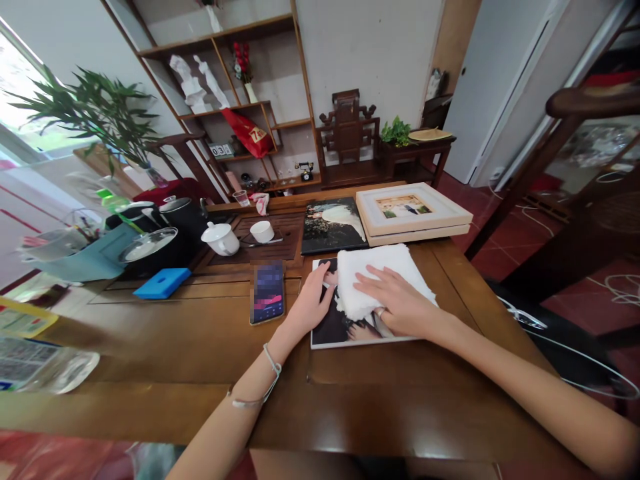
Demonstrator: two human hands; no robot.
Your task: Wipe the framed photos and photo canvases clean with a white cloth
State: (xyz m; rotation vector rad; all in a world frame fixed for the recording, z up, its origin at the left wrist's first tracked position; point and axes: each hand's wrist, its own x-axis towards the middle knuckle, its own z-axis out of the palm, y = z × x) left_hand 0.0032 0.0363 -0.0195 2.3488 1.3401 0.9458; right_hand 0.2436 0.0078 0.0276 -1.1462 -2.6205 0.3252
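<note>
Where the red pennant (250,135) drapes over the wooden shelf (215,37), I can read a 7 from my remote seat; the characters beside it are too small for me. The calendar blocks (220,151) to its left show 0 and 3, plus a further mark I can't make out. The phone (269,297) has part of its screen pixelated, and the print on the yellow packet (25,318) is illegible to me.

The photo panel (331,332) lies flat on the table (400,393), picture up, its long axis running left to right across my view. Over its middle and upper part spreads the white cloth (383,258). The right hand (400,303) lies flat on this cloth, fingers splayed apart. The left hand (313,300) rests at the panel's left side, thumb and fingers apart.

The cloth is thick and fluffy, with ragged edges; the panel is rectangular and pale-edged. Just beyond sit a dark, glossy album (333,230) and a broad-bordered, pale picture frame (445,207). The table is polished brown wood.
</note>
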